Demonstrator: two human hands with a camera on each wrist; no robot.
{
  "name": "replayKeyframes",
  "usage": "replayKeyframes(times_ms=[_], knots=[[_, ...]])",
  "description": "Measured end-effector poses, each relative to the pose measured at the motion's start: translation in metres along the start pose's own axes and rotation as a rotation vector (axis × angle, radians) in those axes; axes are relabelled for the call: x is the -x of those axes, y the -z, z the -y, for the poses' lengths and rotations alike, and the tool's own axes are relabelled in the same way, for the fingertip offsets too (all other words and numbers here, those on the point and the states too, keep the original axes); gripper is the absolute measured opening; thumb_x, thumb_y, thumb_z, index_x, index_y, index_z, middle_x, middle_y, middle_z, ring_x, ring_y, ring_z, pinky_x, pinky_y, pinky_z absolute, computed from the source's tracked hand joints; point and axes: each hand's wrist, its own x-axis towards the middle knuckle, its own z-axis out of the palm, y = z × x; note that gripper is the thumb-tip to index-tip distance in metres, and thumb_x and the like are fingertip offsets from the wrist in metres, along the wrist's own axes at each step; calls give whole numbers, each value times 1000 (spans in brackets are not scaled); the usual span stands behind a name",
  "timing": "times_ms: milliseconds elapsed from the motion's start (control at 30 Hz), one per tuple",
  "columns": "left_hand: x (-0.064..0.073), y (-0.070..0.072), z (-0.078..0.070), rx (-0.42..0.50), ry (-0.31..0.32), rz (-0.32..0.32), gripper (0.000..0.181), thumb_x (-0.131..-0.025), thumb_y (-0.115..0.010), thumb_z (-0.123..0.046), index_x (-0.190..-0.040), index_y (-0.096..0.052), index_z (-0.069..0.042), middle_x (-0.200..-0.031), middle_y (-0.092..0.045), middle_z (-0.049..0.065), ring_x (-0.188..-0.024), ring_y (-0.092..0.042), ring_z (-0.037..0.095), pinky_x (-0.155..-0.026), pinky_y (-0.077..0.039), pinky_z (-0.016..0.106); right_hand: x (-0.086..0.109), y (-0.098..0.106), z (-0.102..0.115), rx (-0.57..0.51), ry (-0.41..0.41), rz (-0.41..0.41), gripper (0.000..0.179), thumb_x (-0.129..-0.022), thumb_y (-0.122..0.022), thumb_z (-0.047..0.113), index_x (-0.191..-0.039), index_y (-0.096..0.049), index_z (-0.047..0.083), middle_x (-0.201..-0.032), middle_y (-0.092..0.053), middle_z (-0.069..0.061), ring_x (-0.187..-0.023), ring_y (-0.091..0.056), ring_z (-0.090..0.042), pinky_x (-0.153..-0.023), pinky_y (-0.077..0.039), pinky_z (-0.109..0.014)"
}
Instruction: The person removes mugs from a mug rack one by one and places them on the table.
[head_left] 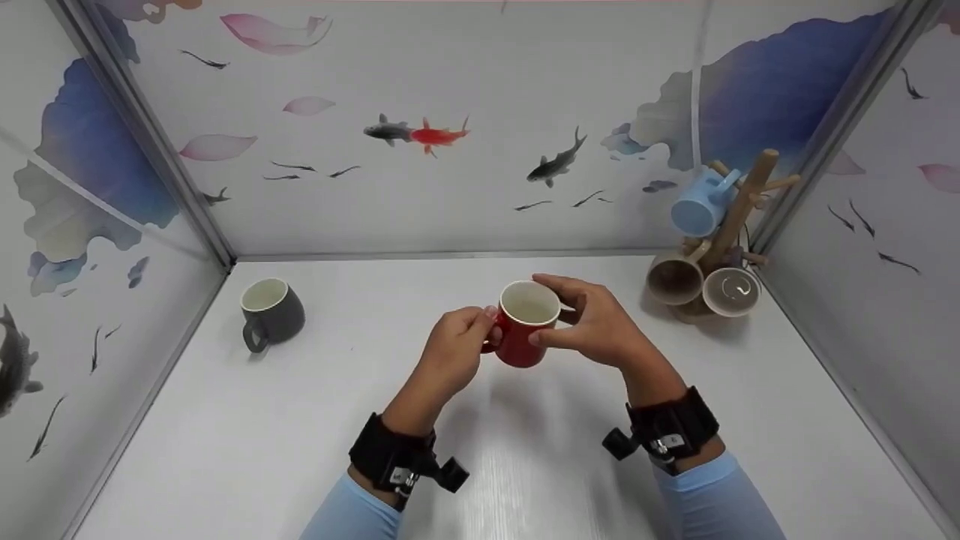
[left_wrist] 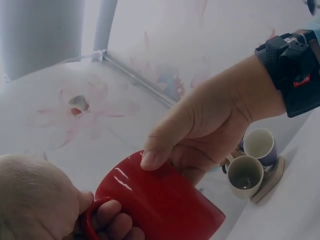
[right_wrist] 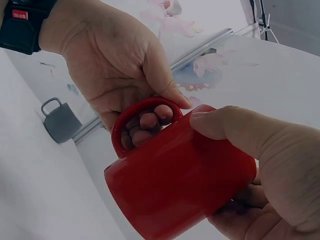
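Between both hands, above the white table, is a red mug (head_left: 519,345) with a pale inside, its mouth tipped toward the head camera. My left hand (head_left: 454,346) grips its handle (right_wrist: 121,131), with several fingers through the loop in the right wrist view. From the other side my right hand (head_left: 592,322) holds the mug's body near the rim, thumb on the front wall and fingers round the back. In the left wrist view the right thumb (left_wrist: 151,159) presses on the red wall (left_wrist: 165,205).
A dark grey mug (head_left: 283,315) stands at the left of the white table (head_left: 337,420). At the back right a wooden mug tree (head_left: 739,210) bears a light blue mug (head_left: 697,210), a brown one (head_left: 673,279) and a taupe one (head_left: 731,292). Printed panels (head_left: 465,195) enclose the table.
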Motion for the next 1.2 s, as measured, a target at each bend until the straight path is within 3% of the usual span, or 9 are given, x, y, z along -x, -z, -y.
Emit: replayKeyframes(times_ms=[267, 767, 933, 1200], knots=[[3, 0, -2, 2, -28, -83, 44, -122, -54, -27, -89, -70, -3, -94, -69, 9, -106, -70, 25, -107, -66, 47, -3, -7, 0, -45, -20, -56, 82, -90, -100, 16, -161, -62, 4, -159, -69, -16, -147, -68, -39, -115, -62, -45], [2, 0, -4, -4, 12, -153, 45, -121, -56, -30, -92, -75, -3, -106, -76, 12, -117, -73, 29, -113, -62, 52, -4, -13, 2, -75, -13, -93, 76, -93, -97, 18, -160, -64, 8, -157, -71, -15, -149, -67, -37, -116, -61, -47], [0, 2, -3, 11, 15, -191, 44, -121, -58, -29, -92, -76, -2, -112, -78, 14, -123, -75, 31, -115, -62, 54, -5, -14, 0, -20, -6, -100, 65, -99, -92, 23, -158, -67, 9, -151, -75, -12, -145, -70, -35, -118, -61, -52], [-3, 7, -1, 56, 7, -278, 40, -120, -60, -25, -92, -77, 0, -101, -76, 15, -120, -75, 32, -115, -61, 52, -4, -16, -1, 17, 11, -75, 53, -106, -83, 23, -156, -69, 10, -154, -73, -12, -144, -72, -36, -115, -62, -55]])
